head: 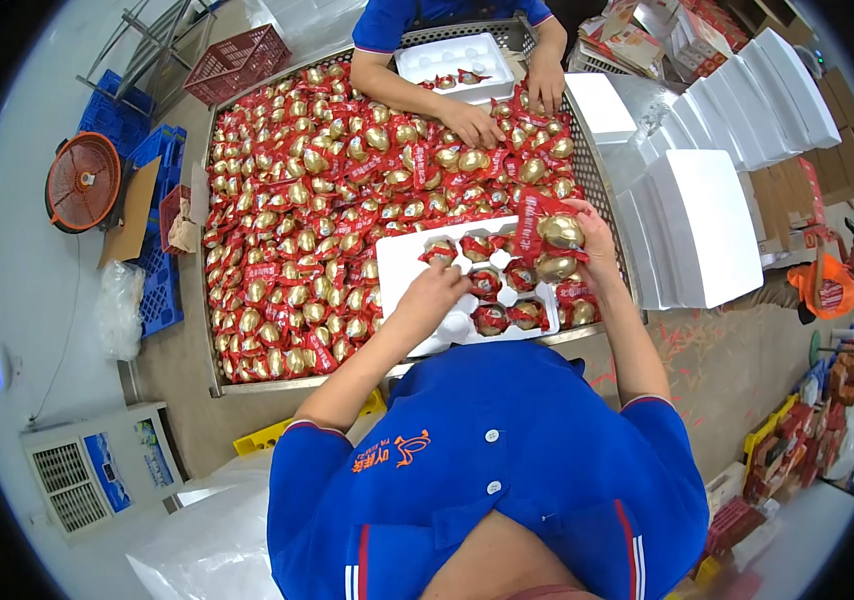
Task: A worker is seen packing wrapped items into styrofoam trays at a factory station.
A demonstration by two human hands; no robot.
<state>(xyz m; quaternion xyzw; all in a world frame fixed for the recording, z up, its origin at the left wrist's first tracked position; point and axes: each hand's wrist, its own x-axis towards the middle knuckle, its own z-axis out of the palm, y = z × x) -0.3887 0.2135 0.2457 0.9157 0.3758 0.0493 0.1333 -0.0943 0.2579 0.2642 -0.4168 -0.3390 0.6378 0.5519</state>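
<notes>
My right hand (598, 244) holds gold egg-shaped items in red-printed wrappers (560, 232) above the right side of a white foam tray (400, 274). At least two gold egg shapes show in that grip. Over the tray's left part is my left hand (430, 300), one fingertip touching a wrapped gold egg (439, 250) in a pocket; whether it grips the egg is unclear. Several other pockets hold wrapped eggs (490, 319), while a bare pocket (457, 325) shows below my left fingers. The tray rests at the near edge of a metal-rimmed table, over the wrapped eggs.
Loose wrapped gold eggs (299, 225) cover much of the table with perforated metal sides (599, 169). Across it, a co-worker's hands (472, 124) touch eggs beside another foam tray (498, 90). Stacked white foam boxes (704, 225) stand right; a fan (85, 180) stands left.
</notes>
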